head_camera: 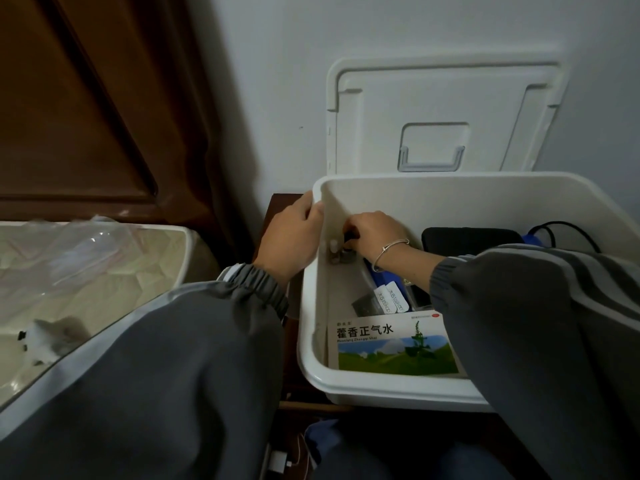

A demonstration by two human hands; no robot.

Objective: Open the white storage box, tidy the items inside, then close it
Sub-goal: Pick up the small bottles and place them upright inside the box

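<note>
gripping box [381,388] rim, pinching bottle [347,255], lid [433,105] upright

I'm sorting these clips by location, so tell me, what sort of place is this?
Most likely a bedroom at home. A quilted mattress with a plush toy on it lies at the left, and the white storage box, with a medicine carton inside, sits on a dark wooden stand.

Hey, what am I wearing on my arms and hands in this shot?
The left sleeve and right sleeve are dark grey with paler stripes and gathered elastic cuffs. A thin silver bangle circles the right wrist. The left hand and right hand are ungloved.
</note>
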